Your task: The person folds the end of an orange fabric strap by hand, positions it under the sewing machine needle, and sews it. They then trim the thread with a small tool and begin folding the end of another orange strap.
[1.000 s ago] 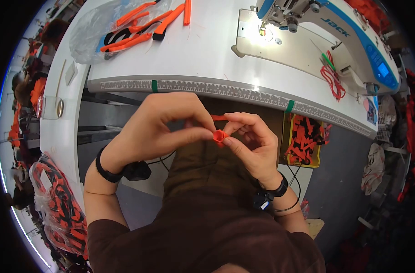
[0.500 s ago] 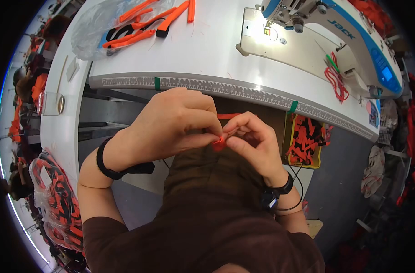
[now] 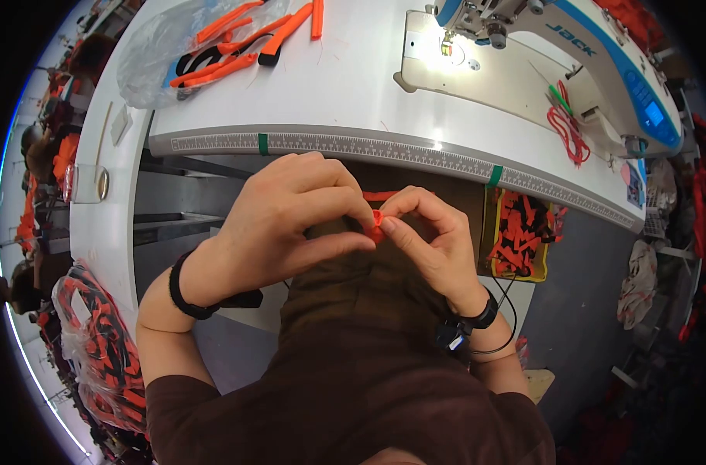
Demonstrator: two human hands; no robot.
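Observation:
Above my lap, in front of the table edge, a small orange-red fabric piece [image 3: 377, 225] sits between my two hands. My right hand [image 3: 438, 240] pinches it between thumb and forefinger. My left hand [image 3: 299, 213] is at its other side, with thumb and fingertips curled against it. An orange strip [image 3: 381, 196] shows just beyond the fingers, partly hidden by them. Exactly how the piece is folded is too small to tell.
The white table [image 3: 306, 93] has a ruler strip [image 3: 368, 148] along its front edge. Orange and black strips [image 3: 229, 58] lie on a plastic bag at the back left. The sewing machine [image 3: 601, 66] stands right, near red cord [image 3: 568, 136]. A yellow bin [image 3: 521, 240] holds fabric pieces.
The left thumb and fingers have parted slightly, and more of the orange-red piece shows between my hands. The view has shifted a little.

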